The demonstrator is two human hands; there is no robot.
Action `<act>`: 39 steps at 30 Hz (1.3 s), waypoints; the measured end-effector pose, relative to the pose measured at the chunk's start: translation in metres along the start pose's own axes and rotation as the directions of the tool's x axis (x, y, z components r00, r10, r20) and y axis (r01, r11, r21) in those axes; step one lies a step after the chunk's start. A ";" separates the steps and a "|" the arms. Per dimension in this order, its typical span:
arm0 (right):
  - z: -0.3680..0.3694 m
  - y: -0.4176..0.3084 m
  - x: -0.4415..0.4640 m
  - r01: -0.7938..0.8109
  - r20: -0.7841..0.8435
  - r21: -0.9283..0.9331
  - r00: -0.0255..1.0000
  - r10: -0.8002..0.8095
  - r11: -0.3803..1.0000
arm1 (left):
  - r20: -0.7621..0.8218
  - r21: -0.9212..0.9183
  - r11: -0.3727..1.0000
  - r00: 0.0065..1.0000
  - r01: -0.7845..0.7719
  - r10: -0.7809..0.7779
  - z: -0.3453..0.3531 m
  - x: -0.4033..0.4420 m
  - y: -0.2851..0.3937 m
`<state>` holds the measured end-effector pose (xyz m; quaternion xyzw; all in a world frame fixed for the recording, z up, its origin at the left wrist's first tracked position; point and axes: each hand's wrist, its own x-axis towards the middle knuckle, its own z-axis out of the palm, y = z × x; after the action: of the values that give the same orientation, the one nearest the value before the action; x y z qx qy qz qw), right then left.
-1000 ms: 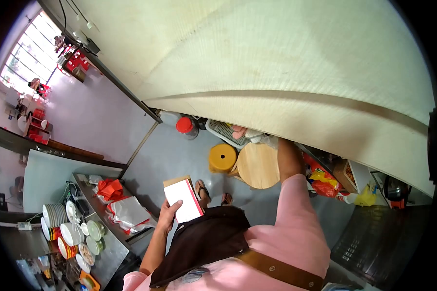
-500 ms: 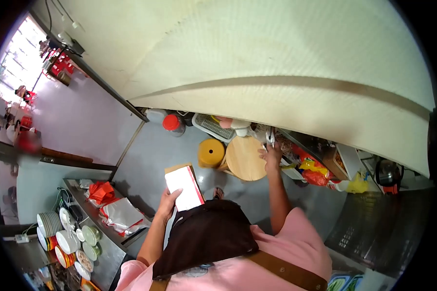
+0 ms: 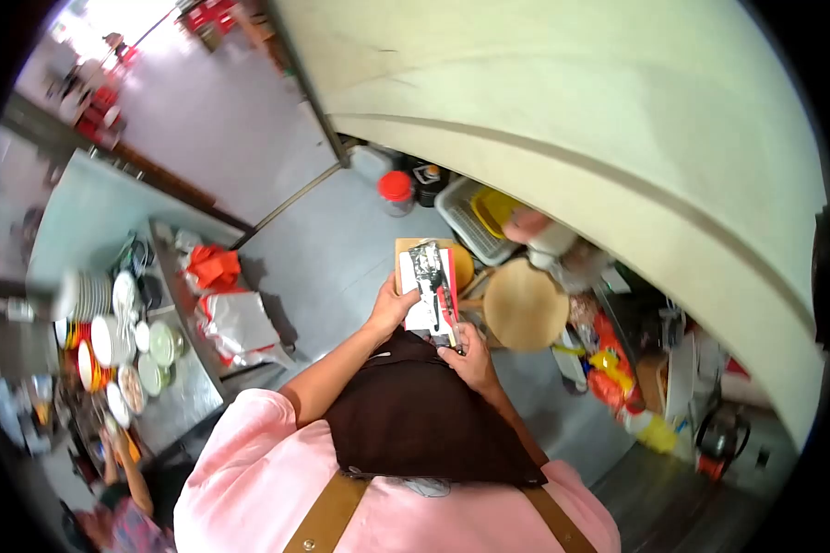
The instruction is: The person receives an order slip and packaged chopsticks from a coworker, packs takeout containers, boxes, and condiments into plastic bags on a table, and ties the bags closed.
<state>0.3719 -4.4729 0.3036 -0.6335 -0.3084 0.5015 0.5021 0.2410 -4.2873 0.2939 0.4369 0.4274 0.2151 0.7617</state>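
Observation:
My left hand (image 3: 394, 307) is closed on the left edge of a white notepad (image 3: 417, 318) with a red strip and a brown backing. Across the pad lies a long black and silvery thing (image 3: 428, 264), perhaps in clear wrapping; its kind cannot be made out. My right hand (image 3: 470, 356) is closed at the pad's lower right corner, its fingers pinched on the dark lower end of that thing. Both hands are in front of my dark apron (image 3: 406, 415).
A round wooden stool (image 3: 526, 304) stands ahead on the right. Beyond are a red-lidded jar (image 3: 396, 192) and a grey basket (image 3: 466, 221). To the left, a metal counter (image 3: 189, 396) bears stacked plates and bowls. Another person's arms (image 3: 129, 470) show at lower left.
My right hand has come from the shelf side to the pad, bringing the black and silvery thing onto it. My left hand and the pad have moved right and up in view.

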 end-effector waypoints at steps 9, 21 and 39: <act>0.106 -0.069 0.190 0.041 0.368 -0.254 0.928 0.057 0.966 | -0.390 -0.066 0.934 0.870 -0.351 0.300 -0.149 0.052 0.018; 0.378 -0.201 0.456 -0.010 0.518 -0.118 0.852 0.070 0.993 | -0.817 -0.172 0.909 0.571 -0.379 0.083 -0.443 0.108 0.180; 0.767 -0.400 1.011 -0.189 0.664 -0.049 0.728 0.173 0.981 | -0.868 -0.279 0.850 0.496 -0.447 -0.024 -0.814 0.383 0.471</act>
<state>0.0022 -3.1961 0.3576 -0.4348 -0.3981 0.7438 0.3150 -0.2127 -3.3788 0.3108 0.1279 0.6170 0.5913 0.5033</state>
